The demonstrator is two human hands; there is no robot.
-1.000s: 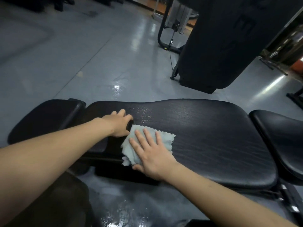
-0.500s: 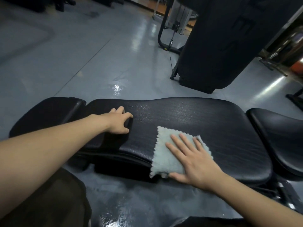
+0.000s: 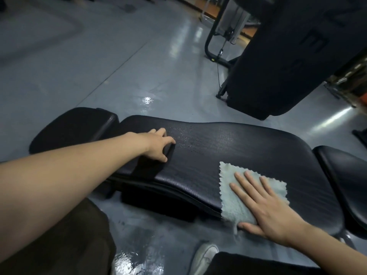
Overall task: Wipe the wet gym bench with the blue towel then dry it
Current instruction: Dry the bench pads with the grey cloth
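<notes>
Right hand flat, fingers spread, pressing towel onto bench near edge, left hand unclenched, resting on bench, droplets beside it

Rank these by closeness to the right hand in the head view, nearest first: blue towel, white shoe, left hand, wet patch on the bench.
1. Blue towel, directly under the right hand.
2. White shoe, below on the floor.
3. Left hand, resting at the bench's left end.

The wet patch sits beside the left hand; too close to call.
</notes>
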